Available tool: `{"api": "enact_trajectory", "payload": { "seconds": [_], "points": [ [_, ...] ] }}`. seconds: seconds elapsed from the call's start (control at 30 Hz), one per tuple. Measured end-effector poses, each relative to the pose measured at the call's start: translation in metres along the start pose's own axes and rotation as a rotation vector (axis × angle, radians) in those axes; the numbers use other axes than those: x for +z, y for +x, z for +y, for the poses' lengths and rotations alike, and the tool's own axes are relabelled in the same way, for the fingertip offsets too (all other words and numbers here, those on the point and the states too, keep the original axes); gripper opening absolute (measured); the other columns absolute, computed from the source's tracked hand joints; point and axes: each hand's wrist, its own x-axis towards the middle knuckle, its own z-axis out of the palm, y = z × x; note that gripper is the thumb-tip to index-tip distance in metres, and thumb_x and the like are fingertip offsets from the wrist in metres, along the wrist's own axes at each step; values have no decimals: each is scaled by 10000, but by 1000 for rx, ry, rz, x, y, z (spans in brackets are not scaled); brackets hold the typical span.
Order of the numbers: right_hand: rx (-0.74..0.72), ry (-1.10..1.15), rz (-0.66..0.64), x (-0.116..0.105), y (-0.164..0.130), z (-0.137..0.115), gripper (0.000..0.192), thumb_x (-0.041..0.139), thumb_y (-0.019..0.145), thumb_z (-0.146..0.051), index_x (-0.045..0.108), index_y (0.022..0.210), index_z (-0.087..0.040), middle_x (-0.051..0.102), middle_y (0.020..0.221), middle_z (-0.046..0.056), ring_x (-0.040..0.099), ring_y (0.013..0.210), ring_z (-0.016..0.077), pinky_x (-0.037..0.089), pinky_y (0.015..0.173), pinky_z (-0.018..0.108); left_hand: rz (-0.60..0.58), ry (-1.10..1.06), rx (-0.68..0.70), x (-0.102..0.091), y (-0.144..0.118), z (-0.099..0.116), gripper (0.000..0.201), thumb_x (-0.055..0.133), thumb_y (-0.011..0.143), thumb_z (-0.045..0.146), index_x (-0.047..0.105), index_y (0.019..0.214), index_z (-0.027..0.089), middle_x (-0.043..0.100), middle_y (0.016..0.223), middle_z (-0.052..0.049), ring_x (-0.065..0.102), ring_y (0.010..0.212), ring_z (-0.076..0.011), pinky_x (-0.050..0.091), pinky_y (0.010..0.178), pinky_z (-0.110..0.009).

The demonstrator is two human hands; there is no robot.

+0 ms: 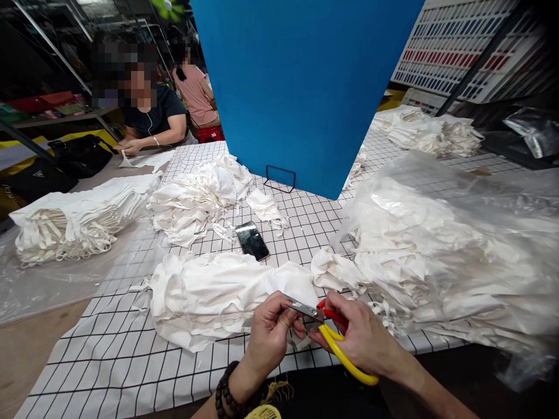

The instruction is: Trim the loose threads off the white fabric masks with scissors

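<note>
My right hand (360, 331) grips a pair of scissors (338, 349) with one red and one yellow handle. The blades point left and reach my left hand (275, 326), whose fingers are pinched together. A bit of white fabric (301, 338) shows below the blades between both hands, apparently held by the left fingertips; the exact pinch point is hidden. Just behind the hands lies a stack of white fabric pieces (209, 297). A dark bead bracelet (225, 390) is on my left wrist.
A phone (252, 240) lies on the checked tablecloth (301, 227). Behind it stands a large blue panel (301, 87). More white piles lie left (82, 218) and mid-table (196, 198); a plastic-covered heap (414, 250) is right. A co-worker (151, 116) handles white cloth at far left.
</note>
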Motion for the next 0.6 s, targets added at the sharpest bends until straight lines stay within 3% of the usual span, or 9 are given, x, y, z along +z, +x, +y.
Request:
{"api": "enact_trajectory", "payload": {
  "seconds": [0.33, 0.6],
  "points": [
    [-54, -20, -15, -5, 3, -4, 401, 732, 682, -494, 437, 755, -233, 499, 601, -62, 434, 536, 125, 308, 520, 238, -67, -104, -95, -5, 0, 2, 238, 640, 861, 331, 636, 698, 159, 550, 669, 0, 590, 468, -122, 490, 478, -251],
    [-71, -47, 19, 3, 5, 4, 333, 708, 687, -379, 409, 703, -233, 433, 536, -78, 361, 494, 113, 262, 500, 243, -50, -156, -150, -4, 1, 4, 296, 670, 828, 403, 646, 693, 140, 555, 630, 0, 574, 445, -112, 490, 432, -231]
  ]
}}
